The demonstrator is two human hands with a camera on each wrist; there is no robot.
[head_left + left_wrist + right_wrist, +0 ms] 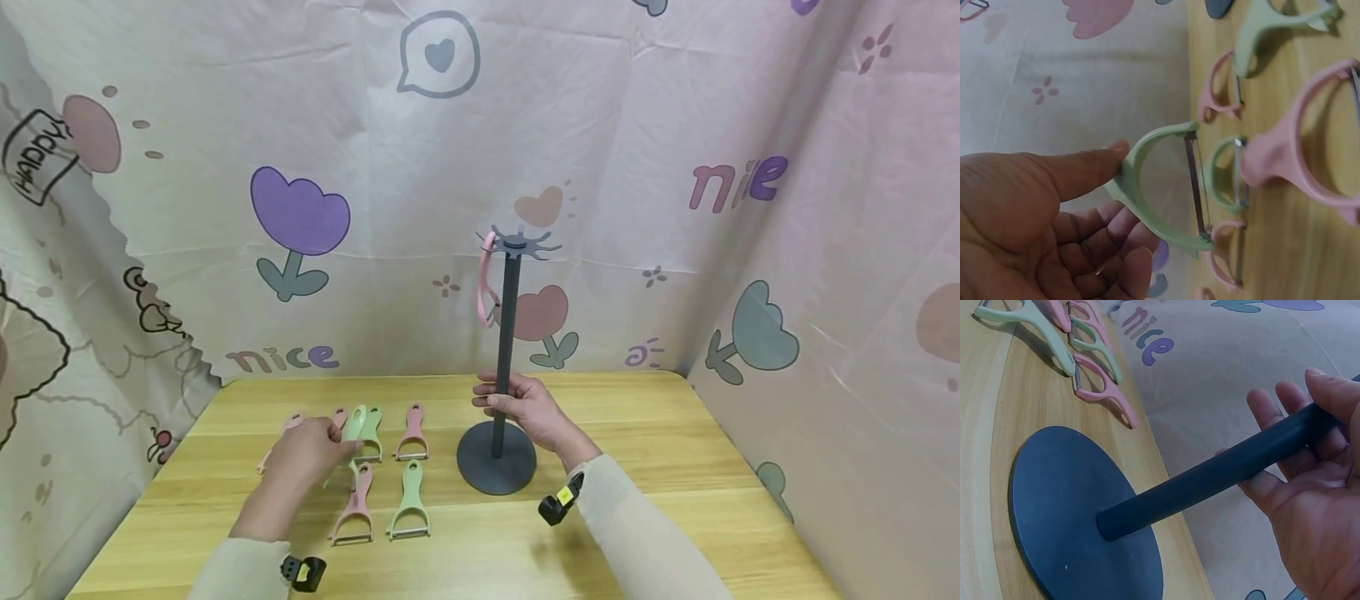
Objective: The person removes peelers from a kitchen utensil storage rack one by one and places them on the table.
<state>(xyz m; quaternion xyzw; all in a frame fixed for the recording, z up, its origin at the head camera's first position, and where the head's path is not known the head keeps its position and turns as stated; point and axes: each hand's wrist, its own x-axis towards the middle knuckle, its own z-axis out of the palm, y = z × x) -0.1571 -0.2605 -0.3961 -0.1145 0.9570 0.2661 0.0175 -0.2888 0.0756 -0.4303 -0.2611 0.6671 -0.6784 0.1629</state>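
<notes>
My left hand pinches a light green peeler between thumb and fingers, raised above the tabletop. Its U-shaped head and metal blade face away from the palm in the left wrist view. My right hand holds the dark pole of an upright stand, thumb on the near side and fingers behind it. The stand has a round base and a top ring of hooks. A pink peeler hangs from a hook on the left.
Left of the stand, several pink and green peelers lie on the wooden table. Nearest the base are a pink peeler and a green peeler; another pink peeler lies by my left hand. A printed cloth hangs behind.
</notes>
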